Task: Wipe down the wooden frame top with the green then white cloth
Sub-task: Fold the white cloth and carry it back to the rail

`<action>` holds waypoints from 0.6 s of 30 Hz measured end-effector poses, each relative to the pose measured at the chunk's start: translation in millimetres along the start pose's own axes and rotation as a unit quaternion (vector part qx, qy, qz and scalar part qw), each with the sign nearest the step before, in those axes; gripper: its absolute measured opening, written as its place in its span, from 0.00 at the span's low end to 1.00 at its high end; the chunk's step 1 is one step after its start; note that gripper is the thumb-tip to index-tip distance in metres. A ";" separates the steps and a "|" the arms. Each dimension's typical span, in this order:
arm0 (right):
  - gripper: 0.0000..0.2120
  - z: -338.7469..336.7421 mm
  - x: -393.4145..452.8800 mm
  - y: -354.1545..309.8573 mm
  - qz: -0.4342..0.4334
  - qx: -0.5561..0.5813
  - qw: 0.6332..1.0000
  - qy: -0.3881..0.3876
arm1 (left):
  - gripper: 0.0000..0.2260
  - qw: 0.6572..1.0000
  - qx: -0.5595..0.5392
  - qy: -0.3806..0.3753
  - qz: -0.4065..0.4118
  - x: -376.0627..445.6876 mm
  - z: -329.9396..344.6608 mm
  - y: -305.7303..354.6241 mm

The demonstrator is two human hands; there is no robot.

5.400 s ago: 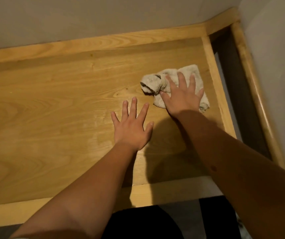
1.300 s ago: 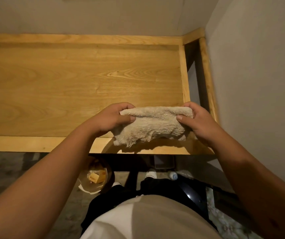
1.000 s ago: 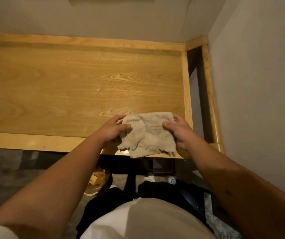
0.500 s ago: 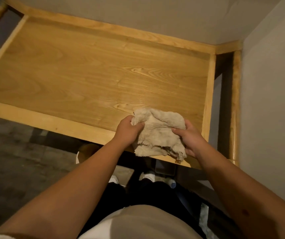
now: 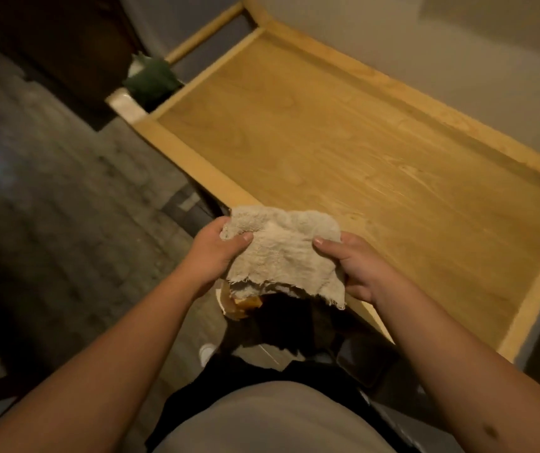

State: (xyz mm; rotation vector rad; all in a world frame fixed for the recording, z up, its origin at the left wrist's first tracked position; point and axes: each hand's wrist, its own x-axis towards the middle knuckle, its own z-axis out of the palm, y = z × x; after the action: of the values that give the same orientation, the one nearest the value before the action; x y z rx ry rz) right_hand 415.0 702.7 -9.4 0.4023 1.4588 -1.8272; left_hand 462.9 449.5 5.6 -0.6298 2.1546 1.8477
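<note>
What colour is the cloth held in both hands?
Off-white, beige-tinged cloth with frayed lower edge; head view, the only one.

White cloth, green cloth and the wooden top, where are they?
white cloth (image 5: 281, 253): head view, middle of its fuzzy face.
green cloth (image 5: 151, 80): head view, centre of the dark bundle.
wooden top (image 5: 343, 142): head view, bare panel.

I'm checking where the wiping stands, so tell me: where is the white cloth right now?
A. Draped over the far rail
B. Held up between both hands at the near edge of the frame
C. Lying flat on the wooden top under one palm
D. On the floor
B: the white cloth hangs between the left hand and right hand, each pinching a side, by the wooden frame top's near edge.
</note>
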 end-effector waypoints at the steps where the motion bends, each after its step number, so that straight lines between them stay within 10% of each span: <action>1: 0.07 17.7 4.4 -1.2 -0.001 0.002 1.000 -0.011 | 0.08 1.000 -0.005 0.019 0.002 -4.2 -18.5 -4.0; 18: 0.15 341.9 78.6 -3.9 -0.176 -0.154 0.968 -0.090 | 0.25 0.960 -0.169 0.221 0.026 -46.7 -320.8 -34.2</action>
State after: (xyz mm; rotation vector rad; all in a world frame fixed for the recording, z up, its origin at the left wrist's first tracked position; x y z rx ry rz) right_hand 429.1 356.4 44.9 -0.1842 1.7286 -1.8036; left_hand 551.9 139.5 52.7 -1.1672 2.1252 2.3098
